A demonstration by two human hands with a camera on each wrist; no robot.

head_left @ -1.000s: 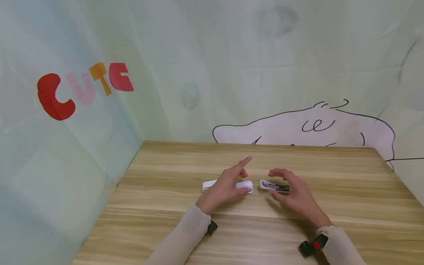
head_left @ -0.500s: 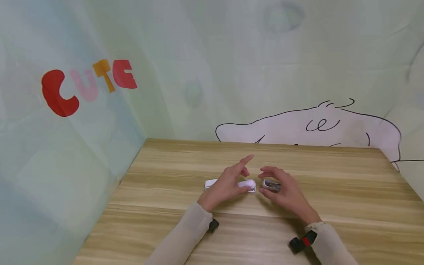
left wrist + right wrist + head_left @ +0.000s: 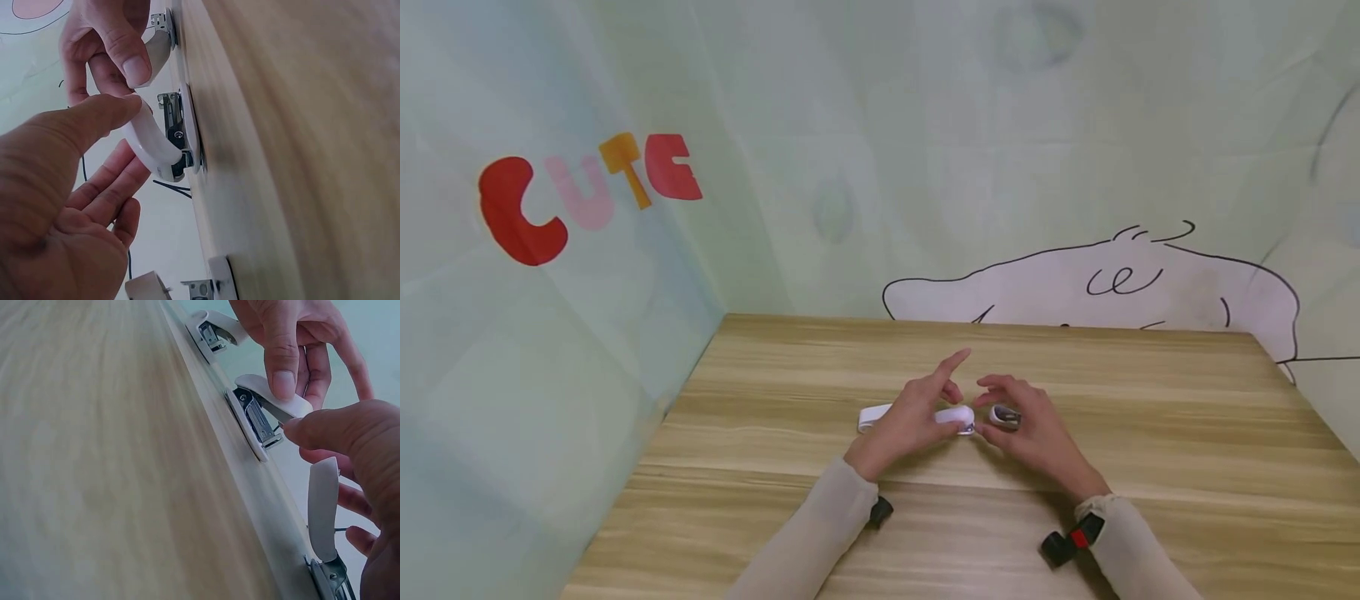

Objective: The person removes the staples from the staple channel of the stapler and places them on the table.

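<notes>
Three white staplers stand in a row, their covers lifted and metal insides showing in the wrist views. My left hand [image 3: 910,421] lies over the middle stapler [image 3: 957,416], pinching its raised cover between thumb and fingers; its index finger points up and away. My right hand [image 3: 1030,425] is arched, fingers curved and apart, its thumb tip [image 3: 297,430] close beside the free end of the middle cover [image 3: 265,390]. Whether it touches is unclear. Partly hidden by that hand is the right stapler [image 3: 1006,417]. The left stapler [image 3: 874,417] sits behind my left hand.
A wooden table [image 3: 760,517] bears everything. Pale printed cloth walls [image 3: 820,125] rise behind it and at its left, one with coloured letters [image 3: 523,212]. Black wrist cameras [image 3: 1058,547] hang close to the tabletop.
My right hand has moved left, from around the right stapler toward the free end of the middle one. The left hand keeps its hold on the middle stapler.
</notes>
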